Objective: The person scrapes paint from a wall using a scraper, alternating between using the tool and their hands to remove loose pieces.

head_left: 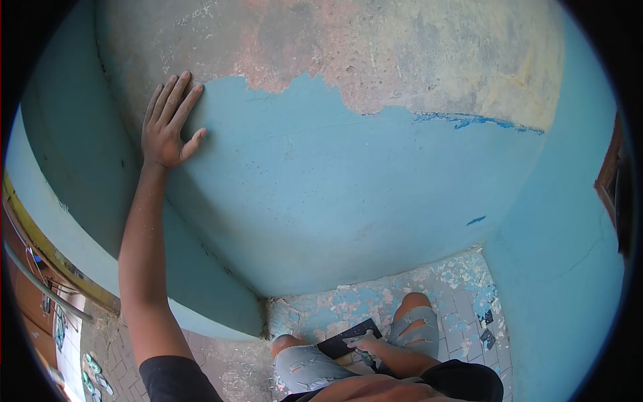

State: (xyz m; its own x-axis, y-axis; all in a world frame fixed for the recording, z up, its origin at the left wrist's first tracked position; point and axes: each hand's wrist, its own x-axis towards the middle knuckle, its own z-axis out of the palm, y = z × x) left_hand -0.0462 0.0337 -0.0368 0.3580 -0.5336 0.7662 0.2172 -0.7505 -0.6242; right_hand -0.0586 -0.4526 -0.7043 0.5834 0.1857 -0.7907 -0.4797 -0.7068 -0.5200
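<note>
My left hand (169, 124) lies flat against the wall (348, 181), its fingers spread and pale with dust. The fingertips touch bare plaster (295, 40) at the ragged edge of the light blue paint. Low down between my knees, my right hand (365, 343) is closed on a black flat-bladed tool (347, 337). Its blade looks wide and rectangular; my fingers and the shade partly hide the handle. Above the paint edge the plaster shows pinkish, grey and yellowish patches. A strip of darker blue (479, 121) runs along the right part of that edge.
Paint flakes (341, 305) litter the tiled floor (462, 311) at the wall's foot. A curved low ledge (201, 311) borders the left side. Blue side wall (569, 208) stands at right. Sandals (94, 375) lie at lower left. My bent knees in ripped jeans (301, 365) face the wall.
</note>
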